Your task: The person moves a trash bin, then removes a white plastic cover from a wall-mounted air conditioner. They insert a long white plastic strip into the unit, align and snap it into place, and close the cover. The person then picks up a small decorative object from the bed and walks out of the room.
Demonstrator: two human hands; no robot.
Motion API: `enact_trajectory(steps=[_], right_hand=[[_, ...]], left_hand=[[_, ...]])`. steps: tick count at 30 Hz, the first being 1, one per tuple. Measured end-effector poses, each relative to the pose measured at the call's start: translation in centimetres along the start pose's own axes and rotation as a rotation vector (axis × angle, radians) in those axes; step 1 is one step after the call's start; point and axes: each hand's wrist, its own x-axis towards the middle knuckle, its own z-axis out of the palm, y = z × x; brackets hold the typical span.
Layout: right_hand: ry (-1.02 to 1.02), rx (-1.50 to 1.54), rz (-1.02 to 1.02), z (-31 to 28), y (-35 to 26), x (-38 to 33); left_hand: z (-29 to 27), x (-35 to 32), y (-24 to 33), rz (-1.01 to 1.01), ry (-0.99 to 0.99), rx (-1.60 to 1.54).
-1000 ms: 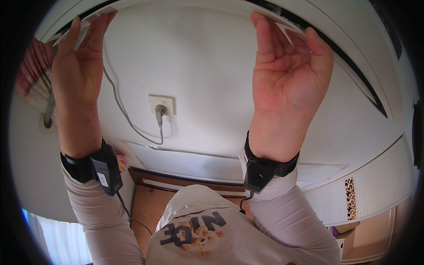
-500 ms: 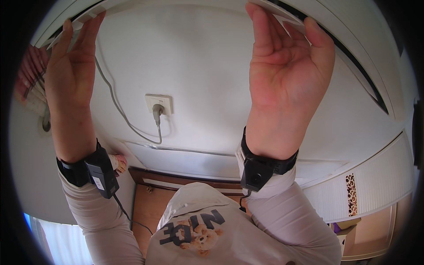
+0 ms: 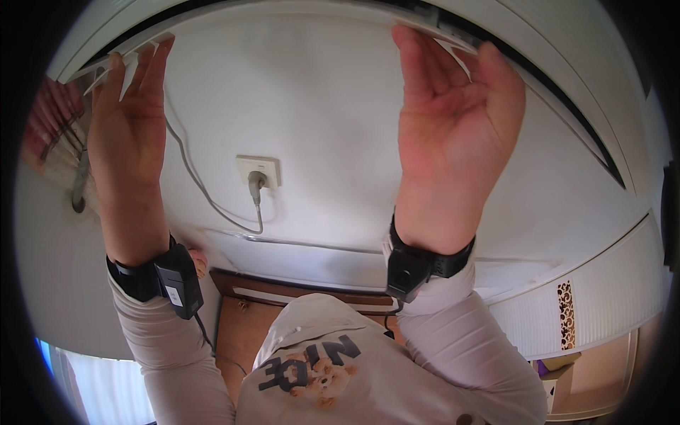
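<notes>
Head view: left hand (image 3: 127, 134) and right hand (image 3: 453, 134), both spread wide, fingertips pressing the white flap (image 3: 283, 10) along an air conditioner's underside overhead. Step appears to be seating the flap; next calls for even upward pressure.

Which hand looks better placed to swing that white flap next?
Probably the right hand: its fingers curl against the flap with the palm open beneath. The left hand only reaches the flap's end with its fingertips, so its hold seems weaker.
</notes>
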Motion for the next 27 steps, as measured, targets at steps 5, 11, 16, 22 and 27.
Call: enact_trajectory(steps=[5, 11, 16, 22, 27], right_hand=[[-0.045, -0.039, 0.03, 0.0, -0.4, -0.1], [-0.049, -0.093, 0.033, -0.1, -0.4, 0.1], [-0.073, -0.117, 0.075, -0.6, -0.7, 0.3], [-0.133, -0.132, 0.078, -1.3, -0.7, 0.6], [-0.12, -0.094, 0.03, -1.1, -0.4, 0.6]], left_hand=[[0.2, 0.2, 0.0, 0.071, -0.09, -0.001], [-0.1, 0.5, 0.1, 0.031, -0.075, 0.028], [-0.4, 0.4, -0.1, -0.012, -0.054, -0.027], [-0.2, -0.3, -0.8, 0.056, -0.014, -0.028], [0.8, 0.1, -0.8, 0.079, -0.058, -0.059]])
